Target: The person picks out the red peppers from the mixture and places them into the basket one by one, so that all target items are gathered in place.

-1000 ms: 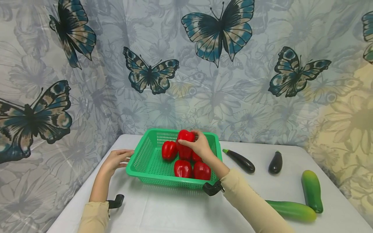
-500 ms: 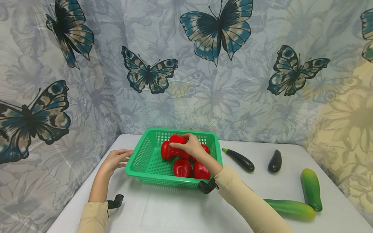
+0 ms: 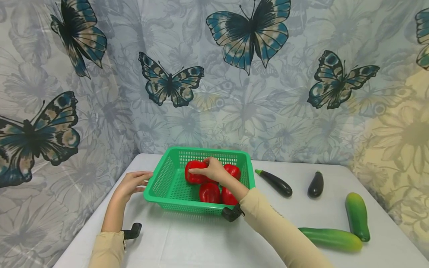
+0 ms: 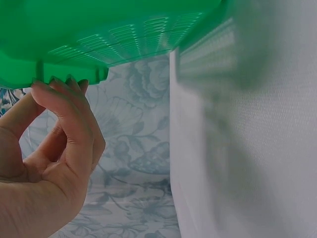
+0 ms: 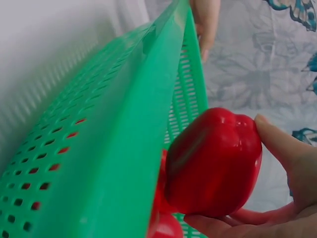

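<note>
A green plastic basket (image 3: pixel 184 206) stands on the white table with several red bell peppers inside. My right hand (image 3: pixel 216 172) is over the basket's middle, gripping one bell pepper (image 5: pixel 215 163) between thumb and fingers. In the right wrist view this pepper is held beside the basket's rim, with other peppers partly showing below it. A red bell pepper (image 3: pixel 209 192) and one more pepper (image 3: pixel 229 196) lie near the front wall; another pepper (image 3: pixel 233 171) is behind my wrist. My left hand (image 3: pixel 132 183) is at the basket's left side, its fingertips touching the rim (image 4: pixel 69 72).
Right of the basket lie two dark eggplants, one slanting eggplant (image 3: pixel 275 183) and a shorter eggplant (image 3: pixel 315 185). Farther right are two green zucchini-like vegetables, one upright green vegetable (image 3: pixel 357 216) and one lengthwise green vegetable (image 3: pixel 331 239). A butterfly-print cloth (image 3: pixel 248 111) hangs behind the table.
My right hand has moved left and down into the basket with the bell pepper, uncovering the pepper at the back right. My left hand has stayed at the rim.
</note>
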Available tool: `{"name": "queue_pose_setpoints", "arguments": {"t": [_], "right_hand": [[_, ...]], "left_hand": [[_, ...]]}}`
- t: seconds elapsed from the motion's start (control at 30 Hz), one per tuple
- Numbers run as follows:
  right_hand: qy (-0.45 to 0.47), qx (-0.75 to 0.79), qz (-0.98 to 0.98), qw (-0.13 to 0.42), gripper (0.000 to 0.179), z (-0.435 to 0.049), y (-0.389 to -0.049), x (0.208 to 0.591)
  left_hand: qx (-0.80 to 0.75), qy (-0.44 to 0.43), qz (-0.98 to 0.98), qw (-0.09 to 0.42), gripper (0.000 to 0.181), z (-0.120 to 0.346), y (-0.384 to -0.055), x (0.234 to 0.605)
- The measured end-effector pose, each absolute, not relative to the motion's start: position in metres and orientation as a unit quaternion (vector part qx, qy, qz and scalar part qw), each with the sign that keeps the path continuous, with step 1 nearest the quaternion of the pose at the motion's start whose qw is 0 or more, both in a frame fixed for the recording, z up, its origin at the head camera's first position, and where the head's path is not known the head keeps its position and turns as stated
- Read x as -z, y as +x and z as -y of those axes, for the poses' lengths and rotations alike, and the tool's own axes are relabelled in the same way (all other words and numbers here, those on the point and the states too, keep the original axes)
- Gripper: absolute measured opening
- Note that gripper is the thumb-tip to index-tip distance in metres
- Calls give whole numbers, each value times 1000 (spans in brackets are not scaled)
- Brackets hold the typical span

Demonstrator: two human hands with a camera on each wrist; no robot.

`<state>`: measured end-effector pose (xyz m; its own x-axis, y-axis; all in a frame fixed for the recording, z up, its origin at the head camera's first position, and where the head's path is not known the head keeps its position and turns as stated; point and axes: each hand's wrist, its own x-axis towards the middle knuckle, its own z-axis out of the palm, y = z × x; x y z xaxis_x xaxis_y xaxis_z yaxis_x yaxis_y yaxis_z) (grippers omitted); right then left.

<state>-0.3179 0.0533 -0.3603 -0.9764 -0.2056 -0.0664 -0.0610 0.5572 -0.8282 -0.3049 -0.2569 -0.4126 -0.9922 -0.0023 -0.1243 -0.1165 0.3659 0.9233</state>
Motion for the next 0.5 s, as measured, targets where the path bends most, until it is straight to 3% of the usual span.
{"name": "queue_pose_setpoints", "arguments": {"t": [0.5], "right_hand": [[-97, 444, -883, 118, 83, -37, -316, 367]], "left_hand": [[-566, -37, -822, 50, 54, 257, -305, 412]]}}
